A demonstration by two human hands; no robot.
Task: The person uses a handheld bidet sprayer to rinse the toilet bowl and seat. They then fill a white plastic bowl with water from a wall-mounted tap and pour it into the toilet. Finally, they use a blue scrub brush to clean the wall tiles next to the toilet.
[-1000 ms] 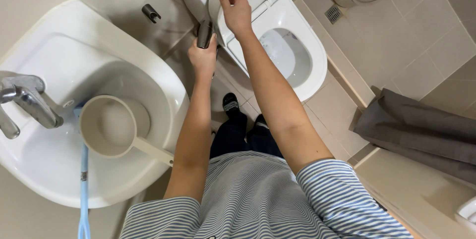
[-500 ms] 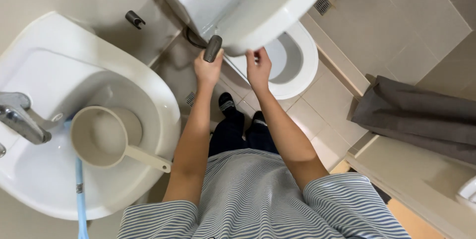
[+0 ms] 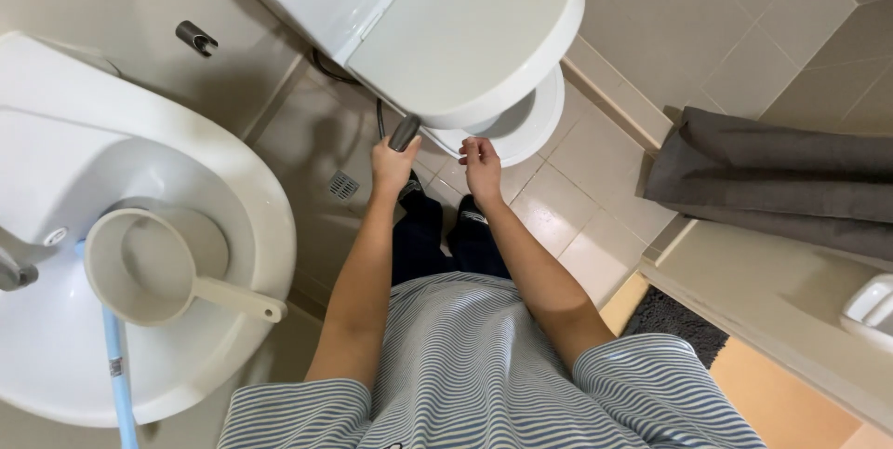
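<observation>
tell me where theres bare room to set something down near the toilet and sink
Bare floor tile lies between the toilet bowl and the grey cloth. A smaller bare patch surrounds the floor drain, between sink and toilet. The sink basin is crowded by the dipper. The left hand holds the sprayer; the right hand is empty.

Toilet bowl (image 3: 521, 128) mostly under the lowered lid (image 3: 465, 30); sprayer (image 3: 404, 133) head in left hand (image 3: 391, 168).
</observation>
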